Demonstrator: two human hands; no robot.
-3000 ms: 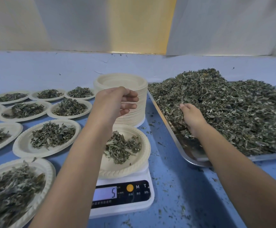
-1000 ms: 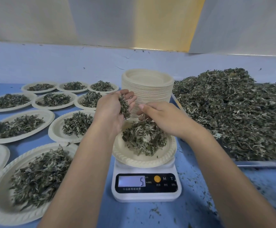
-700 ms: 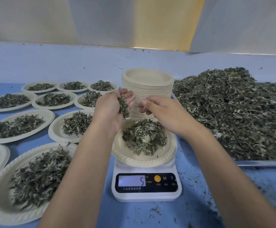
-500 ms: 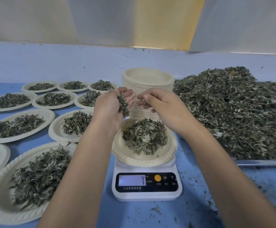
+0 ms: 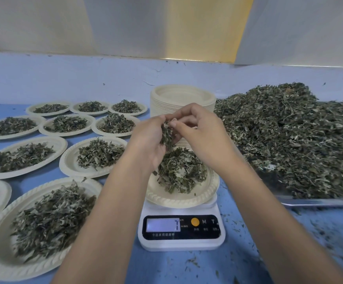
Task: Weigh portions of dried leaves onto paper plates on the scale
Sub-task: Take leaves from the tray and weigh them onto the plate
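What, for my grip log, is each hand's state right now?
Left hand: holding a clump of dried leaves.
Right hand: pinching leaves from that clump.

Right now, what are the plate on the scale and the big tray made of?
The plate looks like matte cream paper pulp, with a pressed rim pattern. The tray seems to be metal: its edge is grey and shiny.

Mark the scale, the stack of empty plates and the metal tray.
scale [image 5: 181, 244], head view, front edge of its body
stack of empty plates [image 5: 182, 95], head view, top plate
metal tray [image 5: 320, 202], head view, near rim
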